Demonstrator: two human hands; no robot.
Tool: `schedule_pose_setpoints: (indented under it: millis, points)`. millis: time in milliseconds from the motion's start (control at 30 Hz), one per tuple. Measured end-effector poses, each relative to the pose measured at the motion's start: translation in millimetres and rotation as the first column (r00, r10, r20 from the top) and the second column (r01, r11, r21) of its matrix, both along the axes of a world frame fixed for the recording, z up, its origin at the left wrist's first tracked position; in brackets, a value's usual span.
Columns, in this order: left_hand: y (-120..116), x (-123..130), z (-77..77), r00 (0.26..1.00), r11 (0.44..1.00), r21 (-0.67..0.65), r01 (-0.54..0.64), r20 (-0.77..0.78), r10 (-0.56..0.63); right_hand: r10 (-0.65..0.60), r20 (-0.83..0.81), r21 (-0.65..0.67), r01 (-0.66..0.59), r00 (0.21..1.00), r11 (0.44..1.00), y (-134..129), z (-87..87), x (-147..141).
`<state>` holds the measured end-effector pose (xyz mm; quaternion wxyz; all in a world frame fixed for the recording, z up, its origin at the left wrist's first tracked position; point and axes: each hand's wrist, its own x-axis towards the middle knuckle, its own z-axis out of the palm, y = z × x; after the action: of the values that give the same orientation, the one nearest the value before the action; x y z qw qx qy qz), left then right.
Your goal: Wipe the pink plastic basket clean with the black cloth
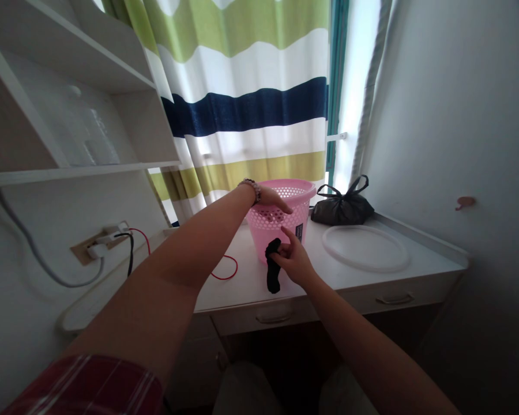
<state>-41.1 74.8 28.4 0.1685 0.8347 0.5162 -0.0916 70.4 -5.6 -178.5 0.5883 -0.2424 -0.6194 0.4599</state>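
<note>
On the white desk (pixel 246 297) stands a pink basket (pixel 259 236), its rim under the loosely spread left hand (pixel 274 199), while the right hand (pixel 289 256) pinches a black sock (pixel 274 274) in front of it.

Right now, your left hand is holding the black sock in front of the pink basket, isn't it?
Not quite: it is the right hand that holds the black sock in front of the pink basket, as the head view shows. The rest is right.
</note>
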Motion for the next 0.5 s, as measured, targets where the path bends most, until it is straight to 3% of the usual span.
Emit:
schedule_pose_setpoints:
  millis: [133,233,367,500]
  points:
    - [-4,9,1.4,0.997,0.956,-0.286,-0.061,0.037,0.075,-0.061,0.032,0.024,0.060,0.998,0.998,1,-1.3,11]
    - [-8,14,2.5,0.999,0.963,-0.266,-0.032,0.016,0.038,-0.087,0.062,0.035,0.085,0.994,0.996,2,-2.0,16]
    - [-11,16,5.6,0.995,0.984,-0.150,-0.100,-0.028,0.097,-0.163,0.090,0.060,0.158,0.982,0.986,8,-1.9,26]
    - [-7,15,3.3,0.984,0.958,-0.243,-0.153,0.053,0.171,-0.337,0.121,0.116,0.323,0.934,0.939,16,-3.1,37]
